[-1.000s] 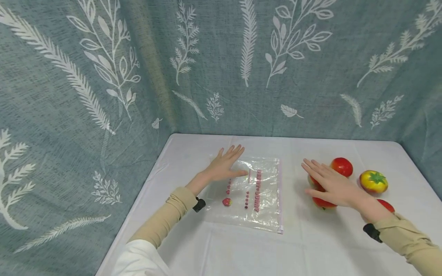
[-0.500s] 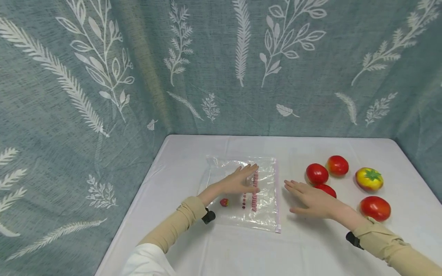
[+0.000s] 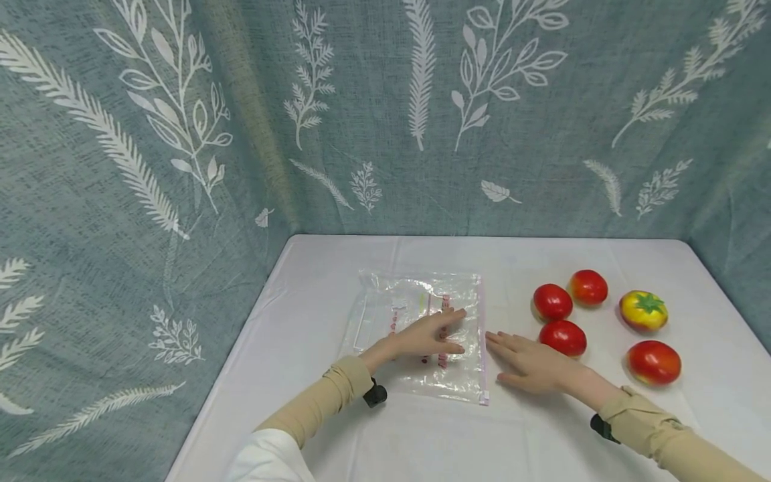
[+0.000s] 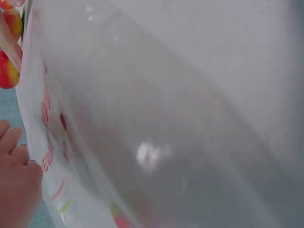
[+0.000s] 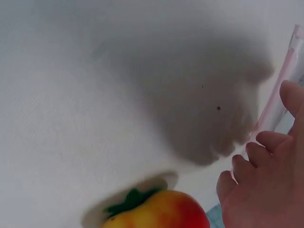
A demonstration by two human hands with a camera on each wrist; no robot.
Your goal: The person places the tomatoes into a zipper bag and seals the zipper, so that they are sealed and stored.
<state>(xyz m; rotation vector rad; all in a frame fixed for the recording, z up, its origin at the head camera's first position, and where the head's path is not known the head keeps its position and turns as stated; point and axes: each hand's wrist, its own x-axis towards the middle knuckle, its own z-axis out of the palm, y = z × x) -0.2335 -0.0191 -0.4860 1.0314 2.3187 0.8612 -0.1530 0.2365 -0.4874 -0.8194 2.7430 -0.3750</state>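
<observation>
A clear zip bag (image 3: 409,294) with pink print lies flat on the white table (image 3: 337,261). My left hand (image 3: 430,331) rests on it with straight fingers, pointing towards the pink zip edge (image 3: 482,335). My right hand (image 3: 524,361) lies flat on the table just right of that edge, fingers straight. Three red tomatoes (image 3: 552,301) (image 3: 588,286) (image 3: 563,337) sit right of the hand, the nearest one close behind its knuckles. The left wrist view shows the bag (image 4: 142,118) close up with my fingers (image 4: 14,185) at its side. In the right wrist view my fingers (image 5: 266,190) hover near the zip strip (image 5: 285,71).
A yellow-red tomato with a green stem (image 3: 643,310) and a further red tomato (image 3: 654,361) lie at the table's right. Blue-grey leaf-print cloth (image 3: 181,167) hangs behind and at both sides. The table's left edge (image 3: 241,348) is near my left sleeve.
My left hand slid nearer and rightward across the bag. My right hand left the tomatoes and moved left to the bag's zip edge, uncovering the tomatoes.
</observation>
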